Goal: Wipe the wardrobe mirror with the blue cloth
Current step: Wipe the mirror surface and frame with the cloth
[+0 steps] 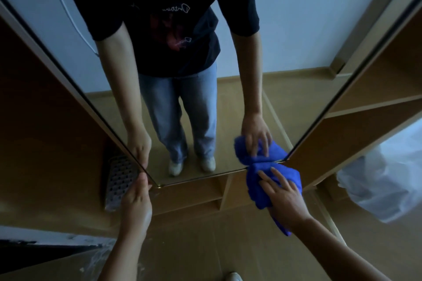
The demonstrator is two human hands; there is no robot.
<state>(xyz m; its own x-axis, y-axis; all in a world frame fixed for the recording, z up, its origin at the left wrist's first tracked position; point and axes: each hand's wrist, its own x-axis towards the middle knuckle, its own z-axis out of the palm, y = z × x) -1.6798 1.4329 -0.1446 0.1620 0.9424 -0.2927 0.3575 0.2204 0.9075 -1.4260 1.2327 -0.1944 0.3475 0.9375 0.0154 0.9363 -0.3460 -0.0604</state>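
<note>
Mirror: the wardrobe mirror (pixel 228 102) is tall and stands in the middle of the view. Its bottom edge sits above the wooden shelves (pixel 196 194) of the wardrobe.
Blue cloth: the blue cloth (pixel 269 185) is bunched up at the bottom right corner of the mirror. It touches the glass there and hangs down past the bottom edge. You can see its twin in the glass just above.
Right hand: the right hand (pixel 283 196) lies flat on the blue cloth with its fingers spread out. It presses the cloth against the bottom right corner of the mirror.
Left hand: the left hand (pixel 137 198) is at the bottom left corner of the mirror. Its fingertips touch the mirror's left edge. I cannot tell if it grips the edge or only rests there.
In the glass: the mirror shows a person in a dark T-shirt, blue jeans and pale shoes.
Left of the mirror: a grey panel with holes (pixel 118 180) leans inside the wardrobe.
Right of the mirror: a clear plastic sheet (pixel 383 180) lies crumpled.
Floor: the floor (pixel 205 246) below the mirror is light brown wood.
</note>
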